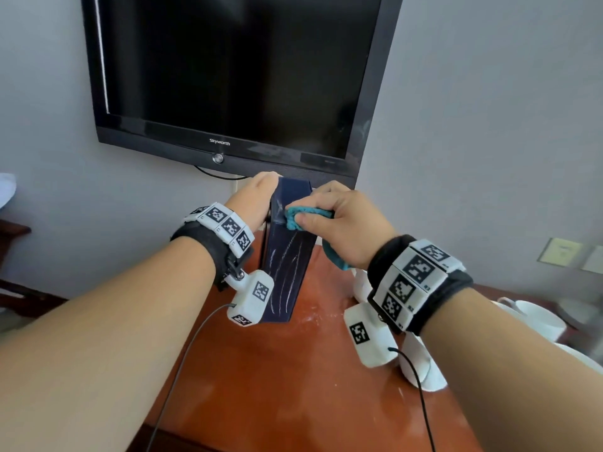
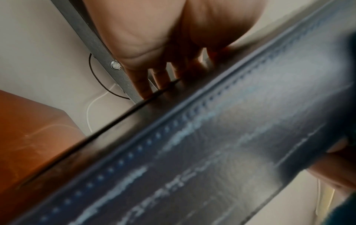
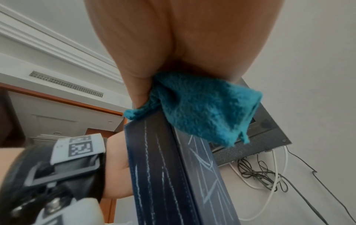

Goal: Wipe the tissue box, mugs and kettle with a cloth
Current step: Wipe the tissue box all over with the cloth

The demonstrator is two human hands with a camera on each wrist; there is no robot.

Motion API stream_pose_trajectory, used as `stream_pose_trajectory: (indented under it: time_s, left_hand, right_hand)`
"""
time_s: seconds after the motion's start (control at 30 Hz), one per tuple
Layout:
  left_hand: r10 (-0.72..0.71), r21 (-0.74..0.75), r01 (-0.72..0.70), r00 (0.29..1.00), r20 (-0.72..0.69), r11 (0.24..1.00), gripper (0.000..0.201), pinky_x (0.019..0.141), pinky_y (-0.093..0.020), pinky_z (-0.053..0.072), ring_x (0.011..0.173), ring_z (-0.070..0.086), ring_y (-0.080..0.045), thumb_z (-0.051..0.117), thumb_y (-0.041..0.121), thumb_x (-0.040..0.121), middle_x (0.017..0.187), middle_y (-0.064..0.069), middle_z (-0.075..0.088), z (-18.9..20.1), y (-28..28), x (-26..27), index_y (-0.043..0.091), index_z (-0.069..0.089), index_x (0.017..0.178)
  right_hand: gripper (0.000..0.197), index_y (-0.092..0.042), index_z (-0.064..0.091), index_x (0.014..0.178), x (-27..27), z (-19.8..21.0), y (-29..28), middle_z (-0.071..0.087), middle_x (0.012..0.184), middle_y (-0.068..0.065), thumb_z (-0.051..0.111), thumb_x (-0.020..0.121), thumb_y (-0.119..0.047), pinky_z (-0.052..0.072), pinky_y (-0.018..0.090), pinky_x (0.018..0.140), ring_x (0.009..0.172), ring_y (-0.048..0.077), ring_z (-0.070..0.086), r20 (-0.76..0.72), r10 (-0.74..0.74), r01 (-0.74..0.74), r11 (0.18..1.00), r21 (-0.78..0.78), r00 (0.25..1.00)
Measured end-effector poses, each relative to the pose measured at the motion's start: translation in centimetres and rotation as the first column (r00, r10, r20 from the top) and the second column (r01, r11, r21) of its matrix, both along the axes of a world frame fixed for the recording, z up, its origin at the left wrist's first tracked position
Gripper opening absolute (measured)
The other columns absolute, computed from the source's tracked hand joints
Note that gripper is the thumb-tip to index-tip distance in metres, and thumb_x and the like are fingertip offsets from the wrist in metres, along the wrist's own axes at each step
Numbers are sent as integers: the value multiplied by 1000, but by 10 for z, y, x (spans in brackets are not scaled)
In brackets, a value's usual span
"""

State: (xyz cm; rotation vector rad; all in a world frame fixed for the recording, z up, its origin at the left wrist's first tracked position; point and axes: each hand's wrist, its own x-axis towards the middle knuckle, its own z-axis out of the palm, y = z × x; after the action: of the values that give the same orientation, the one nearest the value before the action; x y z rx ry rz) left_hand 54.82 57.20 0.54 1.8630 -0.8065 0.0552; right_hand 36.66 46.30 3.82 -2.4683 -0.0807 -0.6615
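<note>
The dark blue tissue box (image 1: 283, 272) with pale streaks stands on end, tilted, over the brown table (image 1: 293, 370). My left hand (image 1: 257, 197) grips its upper left side; in the left wrist view the fingers (image 2: 154, 76) reach past the box (image 2: 212, 159) edge. My right hand (image 1: 339, 223) holds a bunched teal cloth (image 1: 300, 216) and presses it on the box's upper right face. From the right wrist view, the cloth (image 3: 202, 109) hangs over the top of the box (image 3: 163, 167). A white mug (image 1: 538, 318) sits at the right. Another white mug (image 1: 421, 367) is partly hidden behind my right wrist.
A black television (image 1: 235, 76) hangs on the wall just behind the box, with cables (image 3: 260, 172) dangling under it. Wall sockets (image 1: 561, 252) are at the right. A further white object (image 1: 360, 283) stands behind my right wrist. The near table edge runs across the bottom left.
</note>
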Motion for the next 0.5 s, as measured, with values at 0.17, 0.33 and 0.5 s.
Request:
stream_pose_trajectory:
  time_s: [0.17,0.33,0.5]
  left_hand:
    - [-389,-475,193,848,-359,858,53,113,-50,46,131,59,-19,57,59,99,142,4,62,-8,27,-16,47,46,149]
    - [-483,-165,459,768,-420,873,140,125,-63,19,155,28,-25,100,54,51,173,2,17,-2,45,-7,59,11,159]
    - [-249,371,267,964,-96,889,153,122,-41,31,156,24,-23,93,57,63,174,0,7,6,45,-16,49,-29,155]
  right_hand:
    - [23,-40,76,113,-1,0,-2,58,112,-9,66,100,-23,44,18,90,103,6,58,-14,12,-12,1000,5,1000]
    - [25,-44,75,108,4,2,-4,58,108,-10,67,99,-21,44,21,90,102,7,58,-14,20,-19,1000,23,1000]
    - [24,-43,74,111,6,2,-4,57,107,-12,67,100,-23,45,22,89,101,7,58,-4,17,-17,999,31,1000]
